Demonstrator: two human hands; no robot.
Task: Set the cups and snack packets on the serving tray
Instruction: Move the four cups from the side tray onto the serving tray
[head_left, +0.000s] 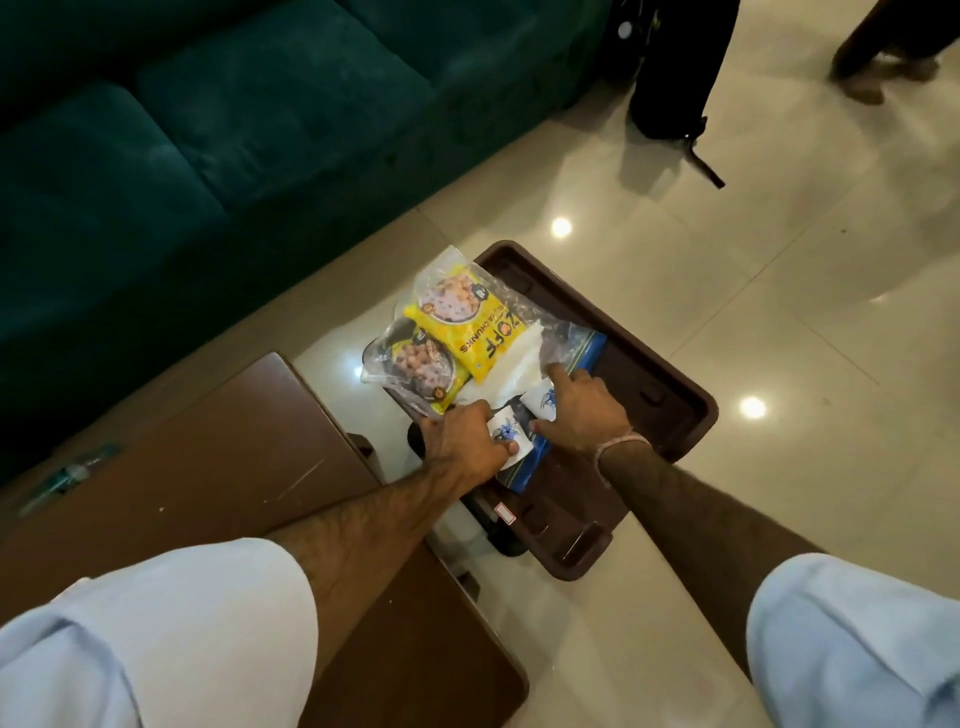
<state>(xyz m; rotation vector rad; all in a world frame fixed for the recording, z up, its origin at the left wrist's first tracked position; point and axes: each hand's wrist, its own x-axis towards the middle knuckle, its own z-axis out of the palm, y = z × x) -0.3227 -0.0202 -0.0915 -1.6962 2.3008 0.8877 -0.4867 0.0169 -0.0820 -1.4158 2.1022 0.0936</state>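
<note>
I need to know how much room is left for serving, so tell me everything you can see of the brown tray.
The brown tray looks like moulded plastic, rectangular with rounded corners, a raised rim and slot handles. It lies flat, skewed, over the pale floor. Snack packets overhang its far-left edge; a blue packet and two cups lie inside. Its right side is bare.

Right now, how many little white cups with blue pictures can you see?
2. One cup is in the left hand, near the tray's middle. The other cup sits just beyond it, under the right hand. More could hide beneath the hands.
</note>
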